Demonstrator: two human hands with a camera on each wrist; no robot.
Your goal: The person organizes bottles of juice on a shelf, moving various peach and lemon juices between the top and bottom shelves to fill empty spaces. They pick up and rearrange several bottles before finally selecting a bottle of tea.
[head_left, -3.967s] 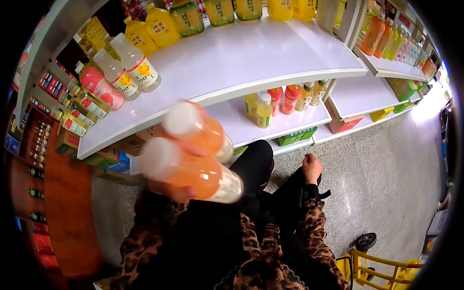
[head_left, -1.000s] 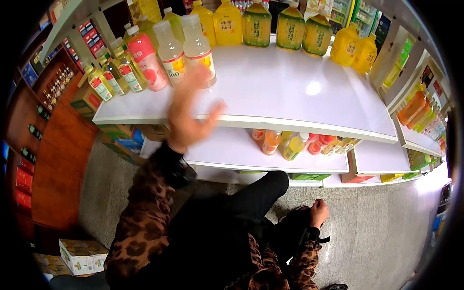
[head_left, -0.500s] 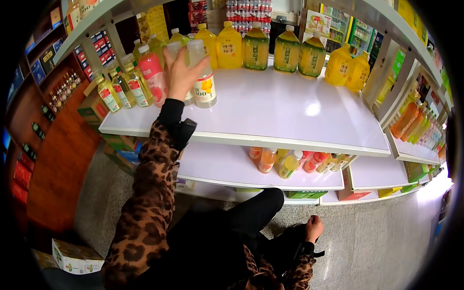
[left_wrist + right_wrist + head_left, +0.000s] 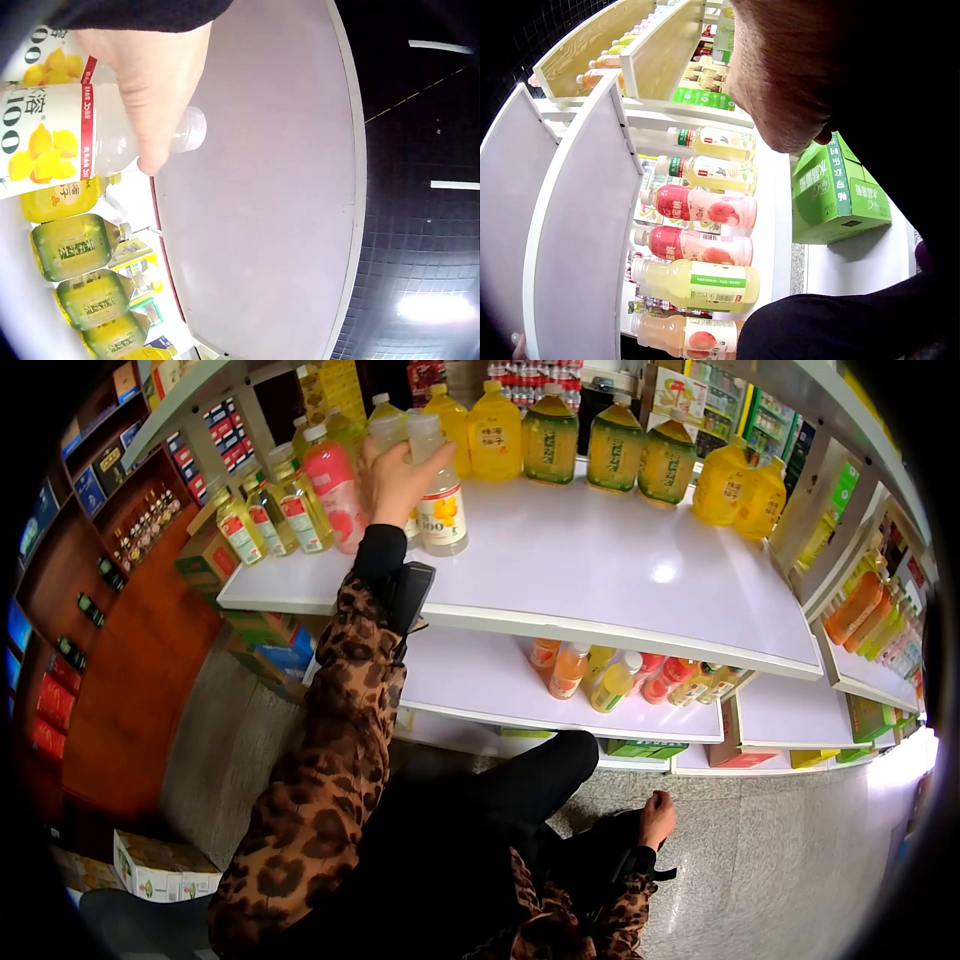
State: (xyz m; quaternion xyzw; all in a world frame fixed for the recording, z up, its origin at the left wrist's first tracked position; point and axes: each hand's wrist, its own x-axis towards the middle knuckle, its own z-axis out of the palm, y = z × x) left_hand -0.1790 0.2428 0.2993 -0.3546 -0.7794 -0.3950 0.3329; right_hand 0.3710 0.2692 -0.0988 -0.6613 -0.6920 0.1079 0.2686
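In the head view my left hand (image 4: 397, 480) is up at the tops of two clear bottles with lemon labels, standing side by side on the upper shelf (image 4: 600, 570). Its fingers curl round them, and its thumb lies against the neck of the right-hand lemon drink bottle (image 4: 442, 520). The left wrist view shows the thumb across that bottle (image 4: 112, 142) just below its white cap; the fingers are hidden behind the hand. A pink peach drink bottle (image 4: 335, 495) stands just left of the pair. My right hand (image 4: 657, 820) rests on my knee, loosely curled and holding nothing.
Yellow and green jugs (image 4: 550, 445) line the back of the upper shelf. Several drink bottles (image 4: 615, 682) stand on the lower shelf (image 4: 470, 665). Small oil-coloured bottles (image 4: 300, 515) stand at the left end. A green carton (image 4: 836, 191) sits below in the right wrist view.
Earlier my left hand carried two orange drink bottles; these are gone from it. It has since risen to the upper shelf and closed round the lemon drink bottles. My right hand stays on the knee.
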